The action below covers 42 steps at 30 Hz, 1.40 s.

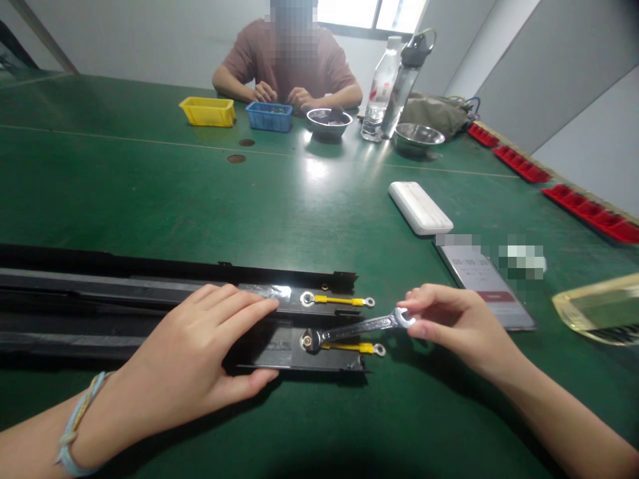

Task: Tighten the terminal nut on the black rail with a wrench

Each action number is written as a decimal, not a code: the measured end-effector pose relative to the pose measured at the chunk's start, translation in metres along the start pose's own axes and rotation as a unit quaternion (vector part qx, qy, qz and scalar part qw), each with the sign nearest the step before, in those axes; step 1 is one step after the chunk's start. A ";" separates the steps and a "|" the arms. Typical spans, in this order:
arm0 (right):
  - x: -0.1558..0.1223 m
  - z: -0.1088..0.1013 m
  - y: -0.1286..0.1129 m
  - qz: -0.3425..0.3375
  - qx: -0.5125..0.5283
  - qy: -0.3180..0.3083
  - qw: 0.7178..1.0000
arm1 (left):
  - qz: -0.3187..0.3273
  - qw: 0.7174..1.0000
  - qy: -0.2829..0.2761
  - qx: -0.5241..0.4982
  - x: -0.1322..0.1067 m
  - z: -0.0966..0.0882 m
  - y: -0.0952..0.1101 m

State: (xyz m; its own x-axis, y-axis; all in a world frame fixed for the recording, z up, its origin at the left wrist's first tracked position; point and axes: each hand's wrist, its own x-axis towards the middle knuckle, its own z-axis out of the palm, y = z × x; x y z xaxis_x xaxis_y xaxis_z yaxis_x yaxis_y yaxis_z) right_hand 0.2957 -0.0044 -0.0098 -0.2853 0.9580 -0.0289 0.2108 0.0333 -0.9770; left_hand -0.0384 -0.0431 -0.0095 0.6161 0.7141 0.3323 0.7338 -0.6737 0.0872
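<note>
Two long black metal channels lie side by side, running in from the left edge. My left hand grips the near one, fingers across the top and thumb along its near side. Between thumb and fingers, my right hand pinches one end of a silver open-end wrench. The wrench's other jaw sits around the nut at the near channel's end. Under the wrench, a short yellow wire with ring terminals sticks out past that end. A matching yellow wire is fastened on the far channel.
To the right lie a white power bank, a phone and a yellow-edged clear item. Across the green table sits a person behind a yellow bin, a blue bin and a metal bowl. Bottles stand nearby.
</note>
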 end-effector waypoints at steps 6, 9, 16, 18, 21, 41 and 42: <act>-0.002 -0.001 0.000 -0.023 0.030 -0.029 0.999 | 0.000 1.000 0.000 0.001 0.001 0.003 -0.001; -0.002 -0.003 0.003 -0.051 0.028 -0.059 0.997 | 0.001 1.000 0.000 0.001 0.002 0.005 -0.001; -0.005 0.000 0.002 -0.105 0.045 -0.155 0.981 | -0.011 1.000 0.008 -0.004 0.005 0.007 -0.002; -0.006 0.001 0.002 -0.103 0.045 -0.165 0.980 | -0.011 1.000 0.005 -0.004 0.005 0.007 -0.002; -0.005 0.001 0.002 -0.095 0.045 -0.168 0.980 | -0.004 1.000 0.002 0.000 0.005 0.006 -0.002; 0.000 0.000 -0.004 -0.055 -0.064 -0.009 0.996 | -0.006 1.000 -0.005 0.002 0.002 -0.002 0.000; 0.000 0.000 -0.004 -0.058 -0.066 -0.009 0.996 | -0.005 1.000 -0.005 0.002 0.002 -0.002 0.000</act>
State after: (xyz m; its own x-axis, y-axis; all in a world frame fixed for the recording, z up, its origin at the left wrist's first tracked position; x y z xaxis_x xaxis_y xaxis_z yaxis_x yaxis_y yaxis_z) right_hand 0.2947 -0.0042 -0.0056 -0.3314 0.9403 0.0778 0.2962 0.1819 -0.9376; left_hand -0.0382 -0.0421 -0.0068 0.6117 0.7225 0.3223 0.7411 -0.6658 0.0861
